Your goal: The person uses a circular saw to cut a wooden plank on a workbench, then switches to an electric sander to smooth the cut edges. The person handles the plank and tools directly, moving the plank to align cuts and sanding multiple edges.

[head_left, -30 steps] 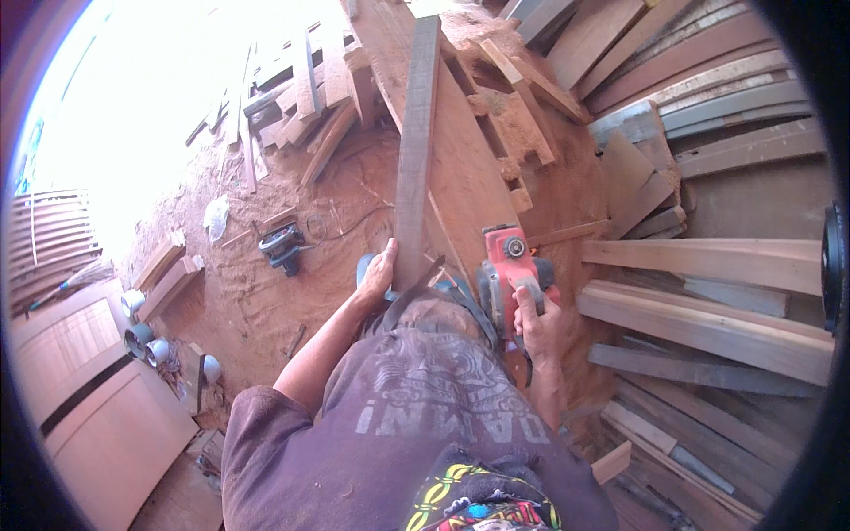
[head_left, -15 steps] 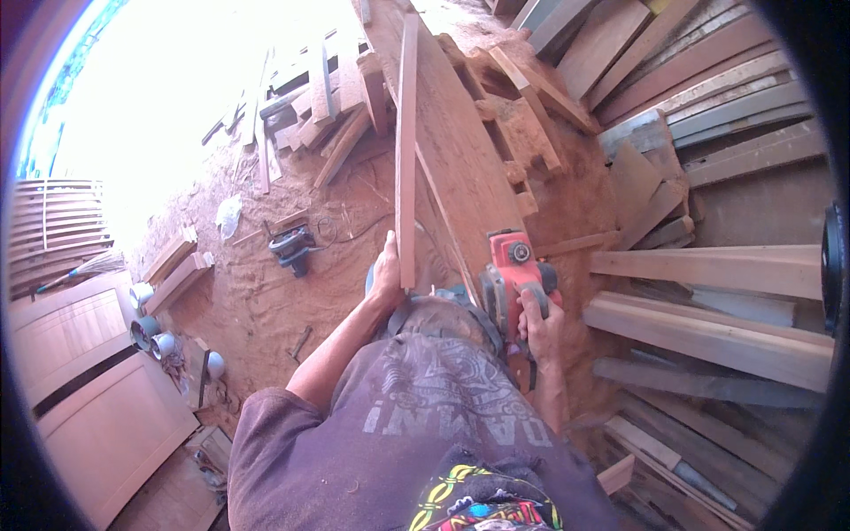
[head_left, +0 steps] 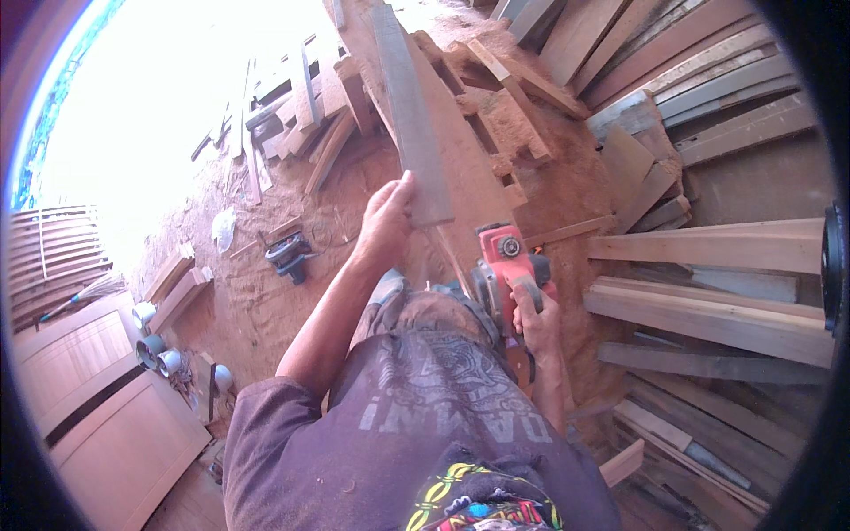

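My left hand grips the near end of a long narrow board, whose broad greyish face is turned up. The board's far part lies over a wide plank that runs away from me. At my right side, my right hand is closed round the handle of a red electric planer. The planer hangs beside the plank's near end, apart from the narrow board. Part of its underside is hidden from view.
Rough timber blocks flank the plank on its right. Stacked beams line the right side. A dark power tool sits on the sawdust-covered ground to the left, near wood offcuts. Panelled doors lie at the far left.
My left hand has moved forward and turned the board from its narrow reddish edge to its broad grey face. The planer stays in my right hand, shifted slightly.
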Demonstrator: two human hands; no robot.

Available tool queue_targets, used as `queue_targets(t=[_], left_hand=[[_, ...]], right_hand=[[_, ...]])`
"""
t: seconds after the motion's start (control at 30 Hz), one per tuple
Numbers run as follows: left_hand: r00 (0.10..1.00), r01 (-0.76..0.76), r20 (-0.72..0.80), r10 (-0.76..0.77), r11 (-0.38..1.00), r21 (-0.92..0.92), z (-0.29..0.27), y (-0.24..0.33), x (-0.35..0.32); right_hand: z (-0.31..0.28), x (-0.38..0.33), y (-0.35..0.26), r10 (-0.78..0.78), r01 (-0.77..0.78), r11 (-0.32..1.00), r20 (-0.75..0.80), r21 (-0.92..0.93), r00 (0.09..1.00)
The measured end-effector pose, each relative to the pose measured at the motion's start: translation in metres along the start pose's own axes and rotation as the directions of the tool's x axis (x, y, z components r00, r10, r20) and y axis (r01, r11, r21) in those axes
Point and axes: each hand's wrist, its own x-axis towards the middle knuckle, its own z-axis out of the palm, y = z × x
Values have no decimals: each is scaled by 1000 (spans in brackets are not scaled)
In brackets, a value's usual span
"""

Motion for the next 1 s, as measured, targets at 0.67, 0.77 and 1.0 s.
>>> queue_targets(t=[0.67,0.77,1.0], left_hand=[[879,-417,215,426,905,-89,84,187,-31],[882,-419,201,427,904,-80,91,186,-31],[929,-366,97,358,928,73,128,186,-32]], right_hand=[[-2,4,3,-43,43,999,-21,-2,999],[-1,5,6,-73,73,997,-18,13,997],[-2,6,8,-68,65,994,26,93,997]])
